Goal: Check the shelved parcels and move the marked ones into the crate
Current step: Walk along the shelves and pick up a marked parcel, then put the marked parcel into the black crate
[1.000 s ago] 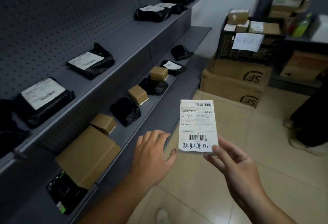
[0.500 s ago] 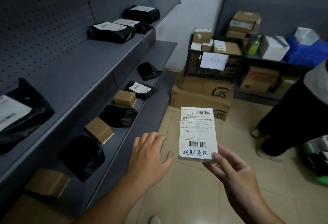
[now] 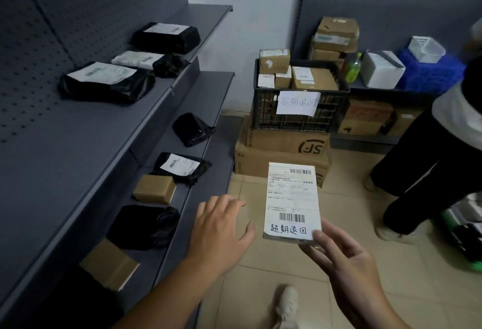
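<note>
Two hands: my right hand [image 3: 347,261] pinches the labelled parcel [image 3: 292,198] by its lower corner, thumb on top; my left hand [image 3: 219,232] hovers just beside it, fingers loosely spread. Beyond, the black crate [image 3: 331,115] sits on stacked cardboard boxes [image 3: 276,146].

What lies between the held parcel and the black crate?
Head view: two stacked cartons under the crate; the parcel, in the right hand, overlaps the lower one.
</note>
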Demonstrator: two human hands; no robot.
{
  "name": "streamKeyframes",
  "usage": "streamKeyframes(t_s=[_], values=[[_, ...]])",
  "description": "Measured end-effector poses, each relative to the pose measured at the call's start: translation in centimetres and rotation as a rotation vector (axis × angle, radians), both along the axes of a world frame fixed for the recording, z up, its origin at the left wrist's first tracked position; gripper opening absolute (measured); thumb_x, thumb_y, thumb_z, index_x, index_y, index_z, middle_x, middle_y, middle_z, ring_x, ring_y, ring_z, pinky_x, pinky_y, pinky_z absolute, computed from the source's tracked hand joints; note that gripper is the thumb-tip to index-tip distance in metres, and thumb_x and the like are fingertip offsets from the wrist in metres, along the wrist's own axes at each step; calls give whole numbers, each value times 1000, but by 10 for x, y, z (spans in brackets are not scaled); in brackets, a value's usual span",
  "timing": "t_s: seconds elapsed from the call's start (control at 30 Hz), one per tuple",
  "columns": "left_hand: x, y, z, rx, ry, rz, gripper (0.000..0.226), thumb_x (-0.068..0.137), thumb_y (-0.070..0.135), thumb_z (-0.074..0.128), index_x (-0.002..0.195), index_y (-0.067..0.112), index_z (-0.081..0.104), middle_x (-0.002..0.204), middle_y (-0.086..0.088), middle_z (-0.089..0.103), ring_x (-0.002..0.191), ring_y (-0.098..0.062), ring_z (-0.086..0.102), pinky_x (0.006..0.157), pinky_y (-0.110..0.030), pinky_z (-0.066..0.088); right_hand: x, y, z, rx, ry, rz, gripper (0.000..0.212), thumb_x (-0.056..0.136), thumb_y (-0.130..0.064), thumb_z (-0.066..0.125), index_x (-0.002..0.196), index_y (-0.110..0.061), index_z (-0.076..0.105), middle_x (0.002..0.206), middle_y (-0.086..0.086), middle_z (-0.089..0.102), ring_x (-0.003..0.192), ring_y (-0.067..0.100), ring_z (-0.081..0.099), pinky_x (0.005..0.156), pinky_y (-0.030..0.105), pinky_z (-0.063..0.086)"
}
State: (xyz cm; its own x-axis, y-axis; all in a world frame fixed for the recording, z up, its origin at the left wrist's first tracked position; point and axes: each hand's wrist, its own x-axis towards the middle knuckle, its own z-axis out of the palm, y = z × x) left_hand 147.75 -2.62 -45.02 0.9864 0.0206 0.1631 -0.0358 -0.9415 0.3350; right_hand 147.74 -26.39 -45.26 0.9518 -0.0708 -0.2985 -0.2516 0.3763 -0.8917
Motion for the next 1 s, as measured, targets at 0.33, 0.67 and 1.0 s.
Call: streamKeyframes(t_s=[0.33, 0.67, 1.0], values=[[186, -16, -12, 113, 61, -25, 47, 87, 55, 50, 124, 28, 64, 123, 14, 60, 116, -12, 54, 102, -33, 40, 185, -20, -36, 71, 90, -58, 30, 90, 3, 67, 119, 2, 69, 107, 19, 77, 100, 34, 75, 83, 38, 63], [350, -48, 3, 70, 51, -27, 47, 89, 56, 49, 126, 32, 62, 124, 19, 57, 119, -7, 50, 104, -28, 34, 344, -48, -19, 59, 113, -24, 26, 87, 6, 69, 112, 2, 71, 104, 17, 78, 88, 28, 75, 78, 37, 64], [520, -21, -8, -8, -14, -71, 50, 88, 57, 44, 124, 28, 65, 120, 16, 58, 115, -9, 52, 103, -31, 38, 504, -25, -24, 5, 70, -46, 42, 73, -5, 75, 114, 2, 72, 104, 24, 76, 86, 31, 70, 76, 37, 64]])
